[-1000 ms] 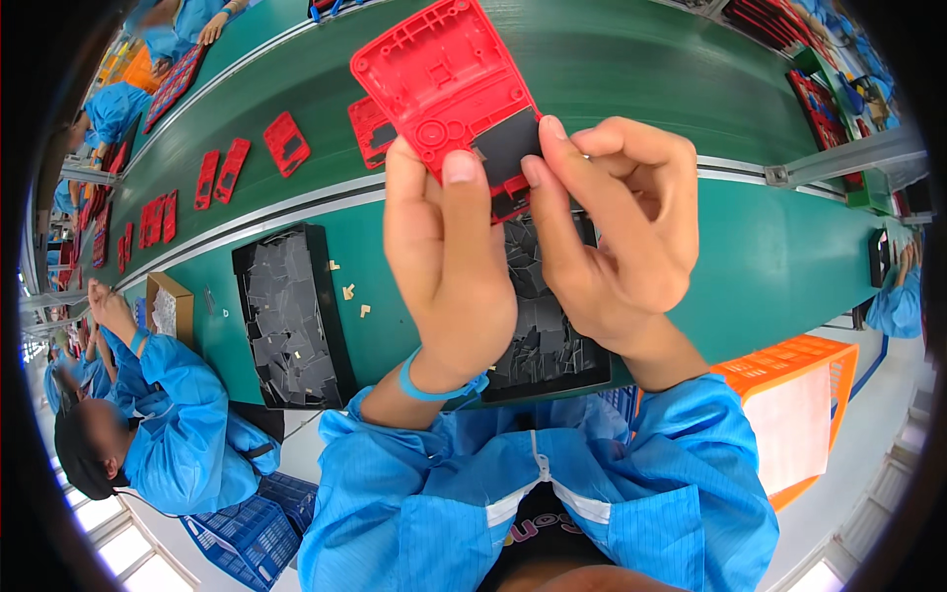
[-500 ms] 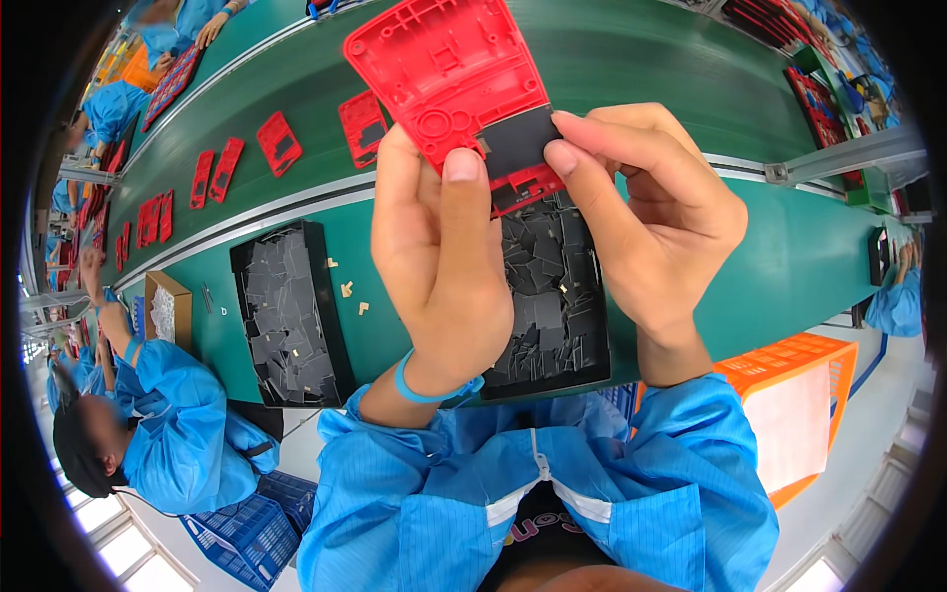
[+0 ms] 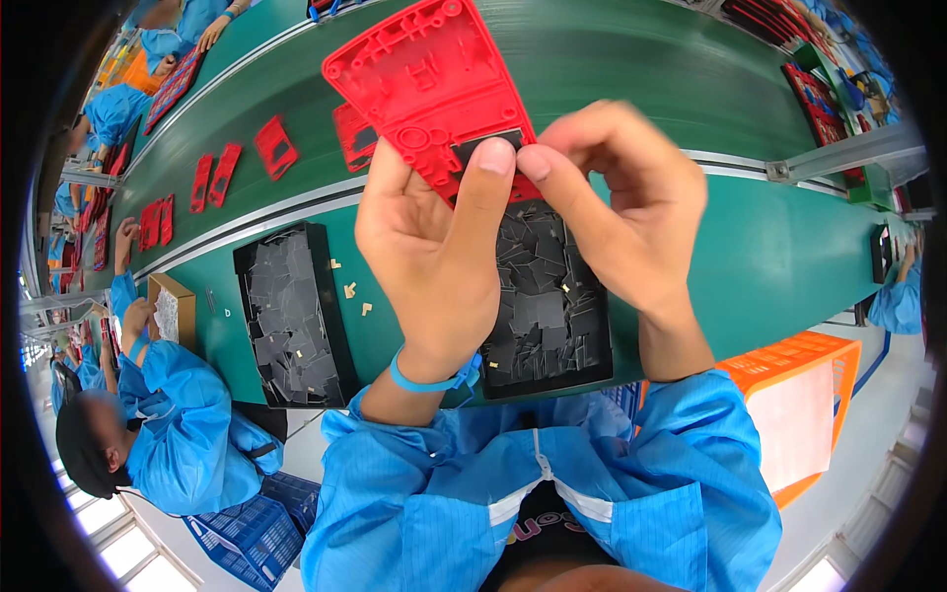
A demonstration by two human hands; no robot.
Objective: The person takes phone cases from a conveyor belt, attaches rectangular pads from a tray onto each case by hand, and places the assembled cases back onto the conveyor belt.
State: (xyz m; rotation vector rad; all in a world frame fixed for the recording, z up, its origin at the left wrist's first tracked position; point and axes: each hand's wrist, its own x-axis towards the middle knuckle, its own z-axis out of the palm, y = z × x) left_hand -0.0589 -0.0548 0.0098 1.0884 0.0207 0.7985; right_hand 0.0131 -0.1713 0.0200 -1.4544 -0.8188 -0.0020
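Observation:
My left hand (image 3: 434, 257) holds a red plastic housing plate (image 3: 424, 84) from below, thumb pressed on its lower edge. My right hand (image 3: 617, 212) pinches at the same spot, thumb and forefinger on a small dark grey pad (image 3: 483, 148) lying against the plate. Both hands are raised above a black tray (image 3: 547, 316) filled with several loose dark grey pads. A blue wrist strap (image 3: 429, 380) circles my left wrist.
A second black tray (image 3: 291, 316) of grey pads lies to the left on the green bench (image 3: 769, 266). Several red plates (image 3: 276, 148) ride the dark green conveyor belt (image 3: 641, 69). A person in blue (image 3: 168, 424) sits at my left. An orange crate (image 3: 804, 405) stands at the right.
The red plate has tilted and come lower toward me. The grey pad, held clear of the plate before, now lies pressed against its lower part under both thumbs.

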